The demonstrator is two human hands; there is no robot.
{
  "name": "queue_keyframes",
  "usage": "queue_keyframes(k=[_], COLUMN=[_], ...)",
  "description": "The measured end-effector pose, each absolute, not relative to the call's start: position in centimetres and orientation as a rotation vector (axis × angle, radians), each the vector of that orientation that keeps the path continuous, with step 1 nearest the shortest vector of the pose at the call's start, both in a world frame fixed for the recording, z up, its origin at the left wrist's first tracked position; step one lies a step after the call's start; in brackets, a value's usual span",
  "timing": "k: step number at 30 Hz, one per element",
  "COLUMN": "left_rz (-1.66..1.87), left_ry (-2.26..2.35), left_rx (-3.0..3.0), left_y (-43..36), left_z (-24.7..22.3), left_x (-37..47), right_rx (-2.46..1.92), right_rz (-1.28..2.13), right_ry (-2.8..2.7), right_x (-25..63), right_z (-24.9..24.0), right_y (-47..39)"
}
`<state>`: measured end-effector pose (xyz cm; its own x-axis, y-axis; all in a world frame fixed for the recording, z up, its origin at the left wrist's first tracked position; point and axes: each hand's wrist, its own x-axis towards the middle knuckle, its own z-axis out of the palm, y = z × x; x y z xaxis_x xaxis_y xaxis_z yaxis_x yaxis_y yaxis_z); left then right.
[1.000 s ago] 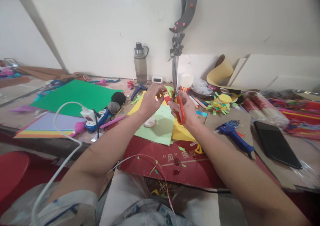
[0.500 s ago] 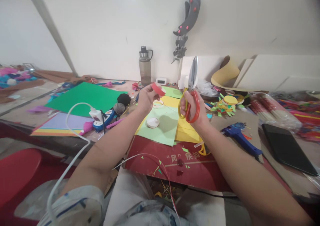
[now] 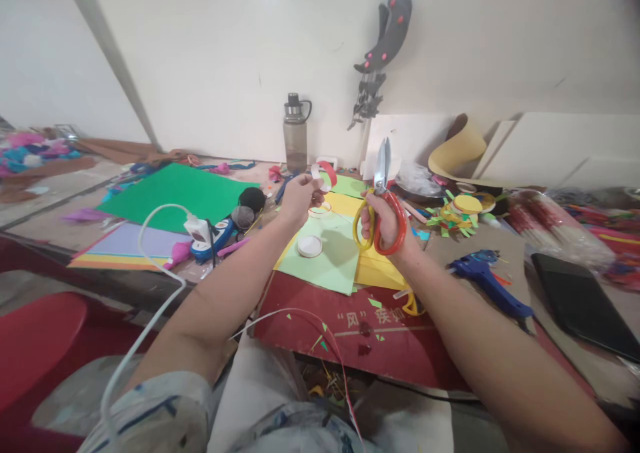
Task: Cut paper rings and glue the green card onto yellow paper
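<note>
My left hand (image 3: 299, 201) pinches a curled red-and-white paper strip (image 3: 329, 173) in a ring shape above the desk. My right hand (image 3: 386, 221) grips scissors (image 3: 382, 165) with one yellow and one red handle loop; their blades point up and look closed. Below my hands lies a light green paper sheet (image 3: 330, 263) on yellow sheets (image 3: 380, 269). A small round white piece with a pale rim (image 3: 310, 245) rests on the green sheet. Another thin-rimmed ring (image 3: 320, 209) sits behind it, partly hidden by my left hand.
At the back stands a water bottle (image 3: 295, 136). On the right are a blue glue gun (image 3: 487, 283), a black phone (image 3: 585, 299) and a fringed yellow-green paper piece (image 3: 463, 209). A power strip (image 3: 213, 239) with a white cable and a green sheet (image 3: 175, 196) occupy the left.
The paper strip has turned in my left hand and now shows its curved ring shape and white part. The scissors have come down slightly and turned. The view has shifted a little.
</note>
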<state>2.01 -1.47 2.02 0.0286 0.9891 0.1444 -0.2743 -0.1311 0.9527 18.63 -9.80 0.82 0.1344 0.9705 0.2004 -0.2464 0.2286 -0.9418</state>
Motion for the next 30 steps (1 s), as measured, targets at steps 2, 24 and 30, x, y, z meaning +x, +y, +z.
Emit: queue_keyframes(k=[2,24,30], left_rz=[1.468,1.605,1.517], left_ry=[0.955,1.381,1.312], left_rx=[1.211,1.928,1.653], left_y=[-0.9,1.0,0.6], left_z=[1.6,0.5,0.7], left_x=[1.8,-0.3,0.4], right_rx=[-0.941,-1.027,-0.975], right_rz=[1.086,0.991,0.894], right_ry=[-1.035,-1.089,-1.143], right_x=[18.7,18.9,18.8], right_z=[0.7,0.6,0.9], right_y=[-9.7,-9.5,-9.5])
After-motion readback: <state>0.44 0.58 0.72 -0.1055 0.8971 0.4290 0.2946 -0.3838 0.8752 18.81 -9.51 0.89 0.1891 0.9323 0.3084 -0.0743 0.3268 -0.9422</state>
